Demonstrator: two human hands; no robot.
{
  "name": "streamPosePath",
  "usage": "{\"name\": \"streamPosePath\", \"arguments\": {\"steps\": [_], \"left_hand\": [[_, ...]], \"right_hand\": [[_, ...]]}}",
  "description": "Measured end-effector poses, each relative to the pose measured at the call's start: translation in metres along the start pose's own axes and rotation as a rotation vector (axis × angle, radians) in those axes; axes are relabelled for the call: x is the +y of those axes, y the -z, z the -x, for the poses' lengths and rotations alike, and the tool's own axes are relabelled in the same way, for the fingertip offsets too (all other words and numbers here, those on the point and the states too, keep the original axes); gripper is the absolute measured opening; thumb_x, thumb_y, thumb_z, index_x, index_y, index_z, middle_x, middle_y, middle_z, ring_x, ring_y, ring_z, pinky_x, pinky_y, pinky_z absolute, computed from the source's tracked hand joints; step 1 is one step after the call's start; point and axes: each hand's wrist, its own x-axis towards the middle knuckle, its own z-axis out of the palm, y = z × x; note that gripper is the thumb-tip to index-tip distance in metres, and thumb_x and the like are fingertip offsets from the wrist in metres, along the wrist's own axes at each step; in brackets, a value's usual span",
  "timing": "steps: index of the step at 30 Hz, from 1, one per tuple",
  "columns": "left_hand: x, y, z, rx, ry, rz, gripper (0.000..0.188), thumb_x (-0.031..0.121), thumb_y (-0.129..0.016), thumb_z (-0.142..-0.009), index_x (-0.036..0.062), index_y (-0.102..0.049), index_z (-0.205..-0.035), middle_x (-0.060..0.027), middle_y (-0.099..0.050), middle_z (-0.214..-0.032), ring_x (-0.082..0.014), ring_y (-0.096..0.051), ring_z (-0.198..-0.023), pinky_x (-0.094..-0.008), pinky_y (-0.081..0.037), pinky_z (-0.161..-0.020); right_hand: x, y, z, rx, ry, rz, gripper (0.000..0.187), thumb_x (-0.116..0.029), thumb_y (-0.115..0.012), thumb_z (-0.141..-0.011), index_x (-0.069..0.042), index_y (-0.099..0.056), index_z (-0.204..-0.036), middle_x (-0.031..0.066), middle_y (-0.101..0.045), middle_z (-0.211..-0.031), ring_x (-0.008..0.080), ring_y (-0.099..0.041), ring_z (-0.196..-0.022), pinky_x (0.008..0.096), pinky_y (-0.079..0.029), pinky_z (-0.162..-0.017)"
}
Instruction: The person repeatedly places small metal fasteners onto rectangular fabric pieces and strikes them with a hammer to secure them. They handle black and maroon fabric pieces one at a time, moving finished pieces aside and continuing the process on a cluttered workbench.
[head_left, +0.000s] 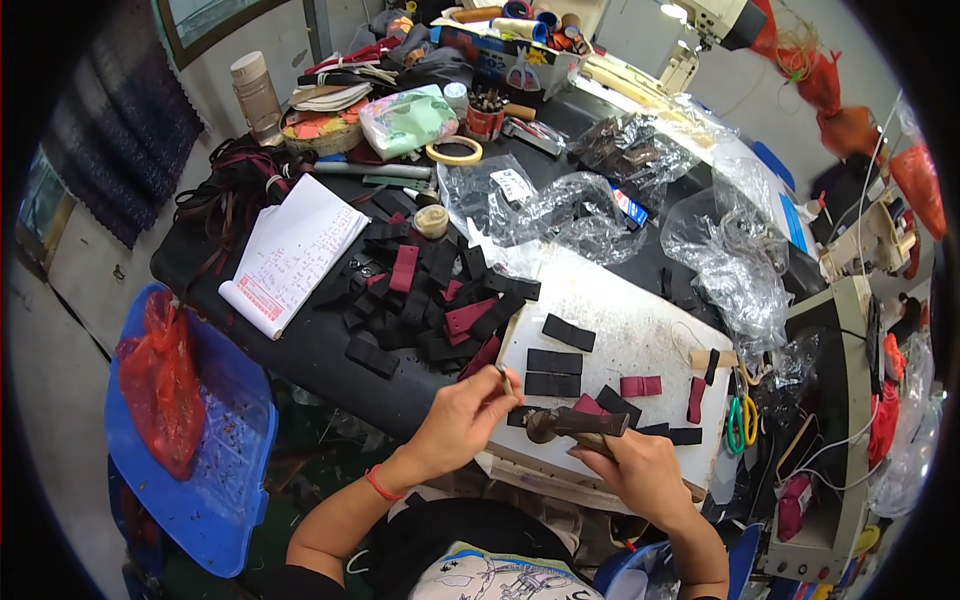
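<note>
My left hand is closed, pinching a small metal rod-like punch upright near the left edge of a white board. In my right hand is a hammer, its dark head level over the board's near edge and its round face toward my left hand. Part of the handle is hidden by my fingers. Short black fabric strips and maroon strips lie flat on the board beyond the hammer. Left of the board a heap of black and maroon strips covers the dark table.
A notepad and a small round tub lie beside the heap. Clear plastic bags cover the table's far right. Scissors rest at the board's right edge. A blue bin holding a red bag stands at the left.
</note>
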Motion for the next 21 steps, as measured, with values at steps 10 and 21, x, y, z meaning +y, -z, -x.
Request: {"name": "streamPosePath", "arguments": {"steps": [10, 21], "left_hand": [[0.008, -0.006, 0.005, -0.037, -0.275, -0.402, 0.018, 0.001, -0.059, -0.089, 0.0003, -0.054, -0.107, -0.0181, -0.064, -0.093, -0.0398, -0.064, -0.079, -0.0397, -0.054, -0.066], [0.002, 0.008, -0.004, -0.089, 0.059, 0.001, 0.015, 0.004, -0.053, -0.095, -0.0039, -0.049, -0.106, -0.0141, -0.067, -0.096, -0.0167, -0.067, -0.089, -0.0290, -0.054, -0.077]], "right_hand": [[-0.012, 0.032, -0.035, 0.181, 0.029, -0.083, 0.024, -0.022, -0.073, -0.082, -0.003, -0.059, -0.079, 0.0135, -0.060, -0.068, 0.0341, -0.058, -0.053, 0.0402, -0.045, -0.046], [-0.001, -0.009, -0.005, -0.049, 0.002, 0.038, 0.032, -0.030, -0.067, -0.087, -0.006, -0.047, -0.081, 0.0098, -0.056, -0.058, 0.0306, -0.057, -0.047, 0.0403, -0.043, -0.041]]}}
